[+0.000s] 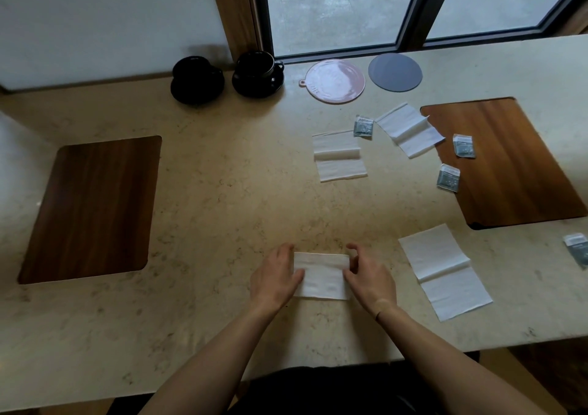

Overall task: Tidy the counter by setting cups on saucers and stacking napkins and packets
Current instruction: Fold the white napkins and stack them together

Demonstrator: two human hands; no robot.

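Note:
A folded white napkin (321, 276) lies near the counter's front edge. My left hand (275, 276) pinches its left side and my right hand (369, 279) pinches its right side. Three more white napkins lie unfolded: one to the right (444, 276), one in the middle (339, 156), one further back (409, 129). Several grey packets are scattered: one beside the back napkins (362, 126), two on the right wooden mat (464, 146) (448, 177), one at the far right edge (577, 250). Two black cups sit on black saucers at the back (197, 78) (257, 72).
A dark wooden mat (92, 207) lies at the left, and another wooden mat (509, 166) at the right. A pink round plate (334, 81) and a grey round disc (395, 72) rest at the back by the window. The beige stone counter (222, 175) ends close to my body.

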